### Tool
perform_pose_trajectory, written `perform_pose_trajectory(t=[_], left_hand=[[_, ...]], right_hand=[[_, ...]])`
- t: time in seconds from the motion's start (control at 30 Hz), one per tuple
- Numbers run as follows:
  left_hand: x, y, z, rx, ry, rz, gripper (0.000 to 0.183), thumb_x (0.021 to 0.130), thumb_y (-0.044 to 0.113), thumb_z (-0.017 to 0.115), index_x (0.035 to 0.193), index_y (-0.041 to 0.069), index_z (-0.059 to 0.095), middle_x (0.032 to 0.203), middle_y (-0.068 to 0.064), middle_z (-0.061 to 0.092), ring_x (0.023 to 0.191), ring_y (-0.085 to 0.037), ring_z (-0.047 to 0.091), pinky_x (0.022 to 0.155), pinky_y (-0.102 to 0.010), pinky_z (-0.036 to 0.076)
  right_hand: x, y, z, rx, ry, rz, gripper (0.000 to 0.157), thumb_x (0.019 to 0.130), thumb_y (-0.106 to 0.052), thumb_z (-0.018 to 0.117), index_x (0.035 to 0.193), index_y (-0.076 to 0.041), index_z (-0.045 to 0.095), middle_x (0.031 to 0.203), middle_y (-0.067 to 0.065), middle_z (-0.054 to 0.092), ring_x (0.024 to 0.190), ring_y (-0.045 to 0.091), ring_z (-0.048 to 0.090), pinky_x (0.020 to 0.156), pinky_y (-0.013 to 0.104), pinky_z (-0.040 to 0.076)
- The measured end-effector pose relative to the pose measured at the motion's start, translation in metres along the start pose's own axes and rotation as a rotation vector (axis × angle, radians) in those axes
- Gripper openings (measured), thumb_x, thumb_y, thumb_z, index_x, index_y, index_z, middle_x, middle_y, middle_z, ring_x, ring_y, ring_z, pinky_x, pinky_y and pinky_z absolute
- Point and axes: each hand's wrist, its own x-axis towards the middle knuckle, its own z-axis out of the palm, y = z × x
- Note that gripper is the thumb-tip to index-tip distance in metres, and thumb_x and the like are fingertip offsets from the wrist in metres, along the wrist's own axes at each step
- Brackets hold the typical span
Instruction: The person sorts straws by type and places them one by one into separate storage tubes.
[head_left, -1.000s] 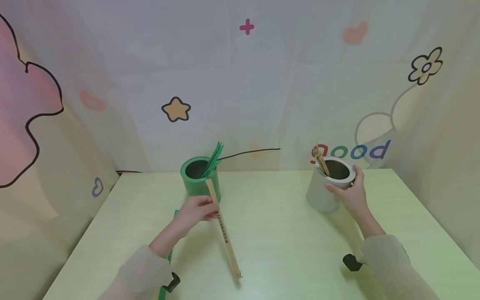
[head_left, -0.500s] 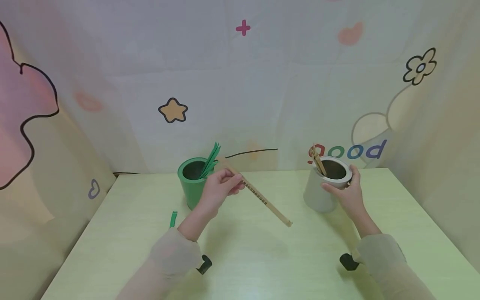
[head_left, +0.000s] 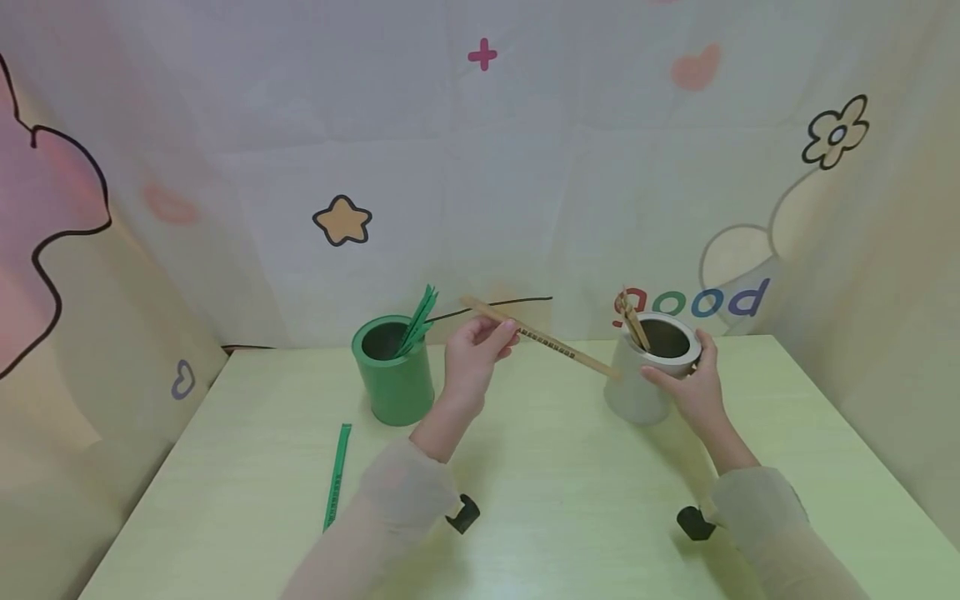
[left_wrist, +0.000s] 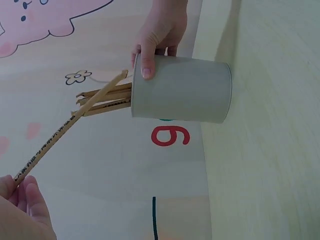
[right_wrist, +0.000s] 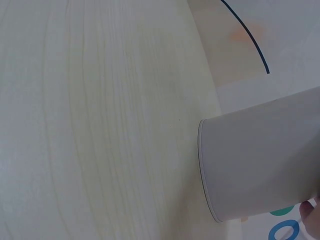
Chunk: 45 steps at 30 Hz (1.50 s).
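Between thumb and fingers, my left hand [head_left: 474, 358] pinches a slim tan stick [head_left: 555, 343] with dark lettering, held slanted above the table. Its lower right end overlaps the side of a pale grey cylindrical holder [head_left: 636, 392] in the head view. In the left wrist view, this stick [left_wrist: 50, 142] crosses in front of several similar tan sticks [left_wrist: 107, 97] poking out of the holder's mouth. My right hand [head_left: 701, 396] grips that upright holder at its right rim, thumb on the near side. The right wrist view shows mostly the holder's wall [right_wrist: 260, 155] and a fingertip.
At the left stands a green cylindrical holder [head_left: 397, 387] with several green sticks [head_left: 416, 325] leaning in it. A single green stick [head_left: 337, 479] lies on the pale wooden table [head_left: 555, 517], partly behind the left sleeve. A printed cloth [head_left: 450, 167] hangs behind the table.
My left hand has moved right and up from in front of the green holder, and the tan stick has tilted from steep to flatter, its end now at the grey holder. The right hand keeps its grip.
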Motion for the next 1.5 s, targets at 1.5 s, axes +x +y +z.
perform_pose_trajectory(t=[1.5], left_hand=[[0.009,-0.030,0.134,0.433,-0.024,0.049,0.018,0.076,0.031,0.068,0.090,0.021,0.071,0.081,0.008,0.069,0.080,-0.003,0.061,0.065,-0.017,0.043]], right_hand=[[0.000,0.002,-0.002,-0.008,-0.003,-0.018,0.100,0.076,-0.024,0.069,0.141,-0.009,-0.005,0.145,0.017,0.011,0.130,0.033,0.021,0.104,0.049,0.024]])
